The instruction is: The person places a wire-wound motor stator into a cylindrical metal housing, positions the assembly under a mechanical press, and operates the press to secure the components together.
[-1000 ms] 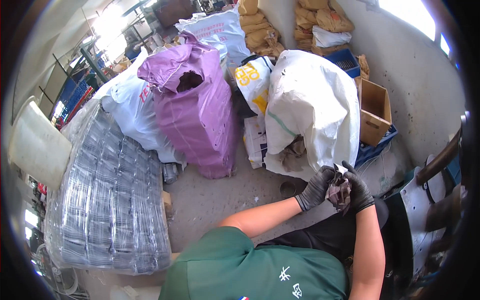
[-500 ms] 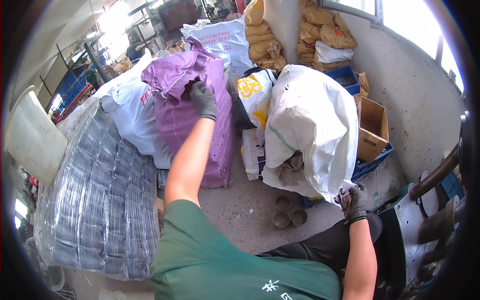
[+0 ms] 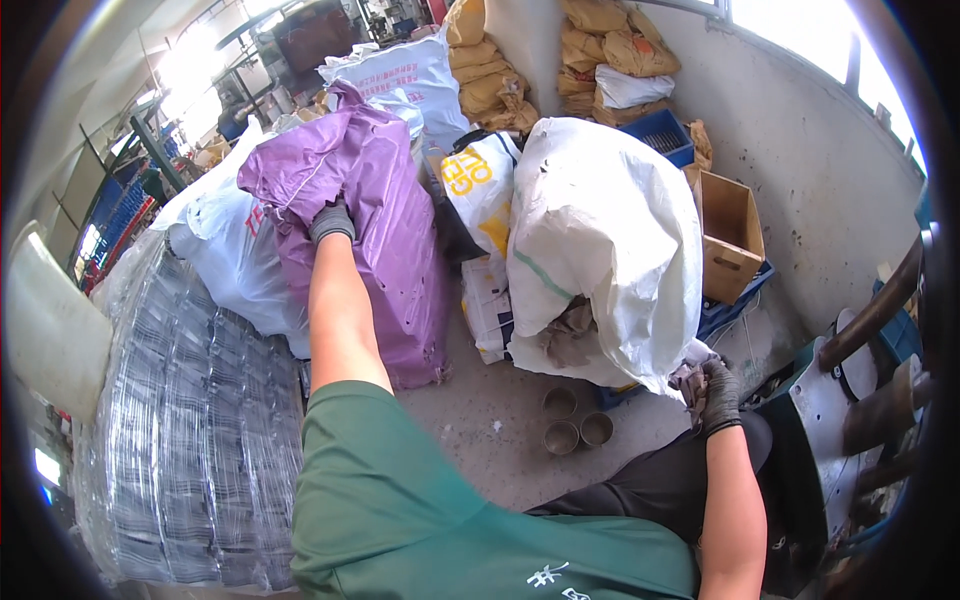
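Observation:
A tall purple woven sack (image 3: 395, 250) stands ahead on the left. My left hand (image 3: 332, 218), in a dark glove, reaches through an opening in its side; the fingers are hidden inside. My right hand (image 3: 719, 392), gloved too, is closed around a crumpled greyish-purple rag (image 3: 690, 383) at the right. That rag is beside the lower corner of a big white woven sack (image 3: 610, 230). More brownish cloth (image 3: 570, 335) shows in an opening low on the white sack.
Three metal cups (image 3: 562, 437) stand on the floor. A plastic-wrapped stack (image 3: 180, 420) fills the left. A wooden box (image 3: 730, 235) and a blue crate (image 3: 660, 138) are at the right wall. Machinery (image 3: 850, 400) stands close on my right. Brown sacks (image 3: 490, 75) are piled behind.
My left hand has gone from the edge of the purple sack's opening to inside it. My right hand still holds the rag. The whole view has shifted slightly.

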Tool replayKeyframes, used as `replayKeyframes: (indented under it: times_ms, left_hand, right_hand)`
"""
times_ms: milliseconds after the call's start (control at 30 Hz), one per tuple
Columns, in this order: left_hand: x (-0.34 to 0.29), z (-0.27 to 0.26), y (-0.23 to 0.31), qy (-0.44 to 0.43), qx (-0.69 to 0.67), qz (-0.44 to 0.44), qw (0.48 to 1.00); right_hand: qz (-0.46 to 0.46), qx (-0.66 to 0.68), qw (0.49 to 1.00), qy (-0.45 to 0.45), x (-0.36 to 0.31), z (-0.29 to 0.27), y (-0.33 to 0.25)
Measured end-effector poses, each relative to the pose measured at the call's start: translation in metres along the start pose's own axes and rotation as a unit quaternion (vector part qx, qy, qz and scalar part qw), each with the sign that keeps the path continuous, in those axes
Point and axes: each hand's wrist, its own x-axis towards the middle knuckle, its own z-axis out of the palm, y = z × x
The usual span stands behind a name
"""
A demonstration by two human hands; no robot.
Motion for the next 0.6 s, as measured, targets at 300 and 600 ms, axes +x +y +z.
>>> replayKeyframes:
  times_ms: [300,600]
  left_hand:
    - [-0.032,-0.011,0.043,0.035,-0.041,0.008,0.999]
    - [0.045,0.062,0.003,0.050,-0.122,-0.055,0.990]
  right_hand:
    - [-0.049,-0.055,0.996,0.041,-0.009,-0.010,-0.004]
    - [-0.071,-0.052,0.993,0.083,-0.025,0.005,-0.010]
